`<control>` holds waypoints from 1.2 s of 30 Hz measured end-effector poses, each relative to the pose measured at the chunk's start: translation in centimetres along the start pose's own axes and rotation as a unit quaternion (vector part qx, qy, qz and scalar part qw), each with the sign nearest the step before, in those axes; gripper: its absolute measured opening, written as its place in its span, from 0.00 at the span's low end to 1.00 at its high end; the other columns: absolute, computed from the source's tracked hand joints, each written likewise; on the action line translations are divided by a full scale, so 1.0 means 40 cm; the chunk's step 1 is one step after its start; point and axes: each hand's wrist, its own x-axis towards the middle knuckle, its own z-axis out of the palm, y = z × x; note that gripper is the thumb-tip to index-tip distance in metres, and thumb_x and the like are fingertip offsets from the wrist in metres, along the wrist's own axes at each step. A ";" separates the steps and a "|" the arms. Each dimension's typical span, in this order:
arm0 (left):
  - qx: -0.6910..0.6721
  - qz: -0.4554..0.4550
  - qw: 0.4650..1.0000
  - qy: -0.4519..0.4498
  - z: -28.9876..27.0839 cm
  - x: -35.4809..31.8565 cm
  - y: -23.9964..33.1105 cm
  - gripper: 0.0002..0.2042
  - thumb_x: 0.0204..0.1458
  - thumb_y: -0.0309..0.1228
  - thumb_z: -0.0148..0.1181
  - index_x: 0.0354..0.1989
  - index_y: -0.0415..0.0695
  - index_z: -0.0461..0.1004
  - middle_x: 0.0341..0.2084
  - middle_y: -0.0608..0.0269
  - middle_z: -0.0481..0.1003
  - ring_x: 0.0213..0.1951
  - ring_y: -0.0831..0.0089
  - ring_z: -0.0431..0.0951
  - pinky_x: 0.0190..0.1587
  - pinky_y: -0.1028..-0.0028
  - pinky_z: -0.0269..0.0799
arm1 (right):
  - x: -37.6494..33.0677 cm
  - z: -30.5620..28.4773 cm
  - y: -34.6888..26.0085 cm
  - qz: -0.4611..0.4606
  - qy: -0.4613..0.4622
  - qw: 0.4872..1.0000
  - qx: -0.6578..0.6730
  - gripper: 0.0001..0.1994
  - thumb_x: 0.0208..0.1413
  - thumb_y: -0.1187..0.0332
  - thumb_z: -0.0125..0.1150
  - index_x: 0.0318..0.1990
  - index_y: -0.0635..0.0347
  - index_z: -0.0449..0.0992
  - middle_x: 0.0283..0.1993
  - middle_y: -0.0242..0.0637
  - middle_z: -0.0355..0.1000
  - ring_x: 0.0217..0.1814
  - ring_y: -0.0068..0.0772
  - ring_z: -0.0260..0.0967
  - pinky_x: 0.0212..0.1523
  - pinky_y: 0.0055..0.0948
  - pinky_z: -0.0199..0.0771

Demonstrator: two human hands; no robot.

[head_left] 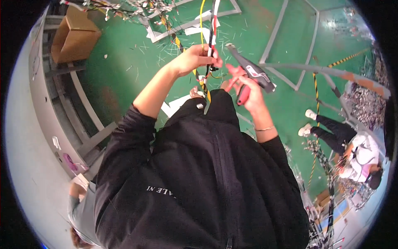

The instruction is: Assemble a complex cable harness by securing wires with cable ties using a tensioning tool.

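Observation:
My left hand [192, 61] is closed around a hanging wire bundle [214, 25] with black, white and red sections. A thin yellow wire [202, 20] runs beside it into the same grip. Just below my fingers, a small black fitting [214, 68] sits on the bundle. My right hand [251, 93] grips a black and red cable tie gun [258, 74]. Its narrow nose points up and away, to the right of the bundle and apart from it. Part of its red handle is hidden by my fingers.
Thin white offcuts litter the green floor [137, 79]. An open cardboard box [74, 37] is at far left. Grey metal frames [277, 31] stand ahead and to the right. Another person [358, 153] is at the right with wire bundles; a second person [85, 211] is at lower left.

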 end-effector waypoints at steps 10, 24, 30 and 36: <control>0.534 0.225 0.671 0.463 0.266 0.006 -0.074 0.36 0.41 0.33 0.78 0.57 0.35 0.64 0.46 0.44 0.68 0.50 0.47 0.67 0.50 0.57 0.69 | -0.059 -0.034 0.090 -0.023 0.090 0.996 -0.007 0.13 0.61 0.68 0.58 0.52 0.59 0.75 0.46 0.33 0.76 0.46 0.25 0.73 0.48 0.29 0.74; 0.332 -0.027 0.913 0.234 0.216 0.096 0.003 0.09 0.55 0.29 0.64 0.37 0.34 0.83 0.25 0.60 0.82 0.27 0.76 0.81 0.32 0.76 0.75 | -0.227 0.006 0.129 -0.295 0.294 0.820 -0.392 0.22 0.54 0.70 0.65 0.57 0.61 0.71 0.44 0.35 0.75 0.42 0.32 0.74 0.44 0.31 0.74; 0.097 0.042 0.974 0.201 0.296 0.108 0.057 0.06 0.56 0.21 0.64 0.39 0.31 0.81 0.33 0.56 0.82 0.34 0.72 0.83 0.41 0.74 0.81 | -0.441 0.018 -0.083 -0.009 0.153 0.982 -0.110 0.13 0.62 0.75 0.58 0.53 0.60 0.70 0.49 0.33 0.73 0.51 0.28 0.73 0.54 0.30 0.74; 0.124 0.136 0.975 0.124 0.323 0.093 0.091 0.05 0.56 0.19 0.63 0.40 0.33 0.81 0.39 0.55 0.83 0.42 0.72 0.82 0.48 0.73 0.79 | -0.424 0.113 -0.162 -0.002 0.095 0.993 -0.064 0.17 0.63 0.75 0.56 0.59 0.61 0.68 0.50 0.36 0.73 0.52 0.28 0.72 0.57 0.32 0.73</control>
